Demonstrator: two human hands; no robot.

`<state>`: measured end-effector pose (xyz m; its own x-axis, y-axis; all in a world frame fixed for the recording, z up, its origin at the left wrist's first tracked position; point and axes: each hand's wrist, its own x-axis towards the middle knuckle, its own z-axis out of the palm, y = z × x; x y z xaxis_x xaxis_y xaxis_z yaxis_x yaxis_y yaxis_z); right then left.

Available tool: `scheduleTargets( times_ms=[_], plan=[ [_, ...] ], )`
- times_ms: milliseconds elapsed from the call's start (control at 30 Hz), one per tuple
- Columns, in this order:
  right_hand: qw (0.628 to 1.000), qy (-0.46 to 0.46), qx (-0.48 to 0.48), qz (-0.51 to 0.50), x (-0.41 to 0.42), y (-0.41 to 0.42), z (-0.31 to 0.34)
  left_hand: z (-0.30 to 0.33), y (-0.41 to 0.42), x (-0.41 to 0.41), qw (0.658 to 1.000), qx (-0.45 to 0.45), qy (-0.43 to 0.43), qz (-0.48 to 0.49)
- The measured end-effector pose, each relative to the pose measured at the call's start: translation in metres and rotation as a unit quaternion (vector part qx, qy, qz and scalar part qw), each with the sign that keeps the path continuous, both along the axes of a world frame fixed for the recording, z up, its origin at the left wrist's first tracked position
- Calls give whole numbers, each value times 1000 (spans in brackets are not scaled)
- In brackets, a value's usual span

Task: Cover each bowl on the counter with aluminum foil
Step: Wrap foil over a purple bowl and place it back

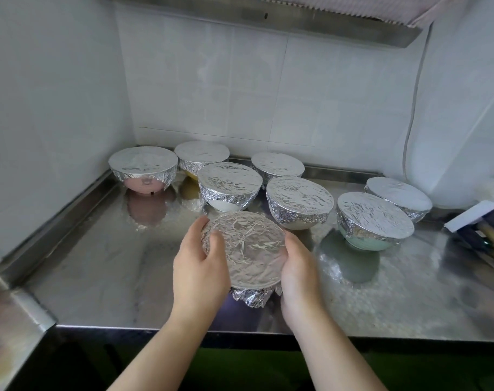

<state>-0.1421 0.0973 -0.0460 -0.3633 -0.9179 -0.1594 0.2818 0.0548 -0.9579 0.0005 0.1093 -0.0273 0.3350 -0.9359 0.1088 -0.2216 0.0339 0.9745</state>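
Gripping the foil-covered bowl (244, 249), left hand (199, 266) and right hand (298, 273) seemingly lift it.

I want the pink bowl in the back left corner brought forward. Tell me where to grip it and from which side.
Grip the pink bowl by its foil-wrapped rim, one hand on each side, coming from the front. The wall is close on its left, so that side is probably tight. Its top foil is a flat, thin sheet; pressing there would likely dent it.

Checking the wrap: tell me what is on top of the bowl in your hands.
Crinkled aluminum foil covers the held bowl's whole top, folded down its sides. Left hand and right hand grip it. The contents are hidden.
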Motion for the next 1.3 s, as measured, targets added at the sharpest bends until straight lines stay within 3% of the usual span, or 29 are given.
scheduleTargets(
  times_ms=[200,400,533,633,667,767,867,967,1067,1300],
  plan=[
    [984,176,9,-23,-24,-9,22,11,-5,17,997,-5,-81,-15],
    [903,398,-46,153,-13,-18,50,12,12,-11,982,-22,-182,-45],
    [882,447,-19,147,-12,-10,47,7,-1,-2,973,-27,-220,-65],
    [894,429,13,125,-14,-8,45,11,-12,13,971,-37,-226,-73],
    [883,454,30,116,-14,-8,45,12,-14,17,972,-41,-221,-65],
    [786,612,27,80,-16,-16,51,17,-10,17,972,-43,-229,-38],
    [815,571,-35,96,-10,-23,63,20,-3,4,970,-48,-233,-55],
    [807,557,-63,186,-2,-25,60,15,-4,-4,967,-30,-243,-66],
    [819,542,-59,182,-4,-25,55,8,-9,-4,969,-29,-238,-54],
    [927,355,-8,121,-7,-24,44,5,-11,0,998,-28,-61,-23]
  ],
)
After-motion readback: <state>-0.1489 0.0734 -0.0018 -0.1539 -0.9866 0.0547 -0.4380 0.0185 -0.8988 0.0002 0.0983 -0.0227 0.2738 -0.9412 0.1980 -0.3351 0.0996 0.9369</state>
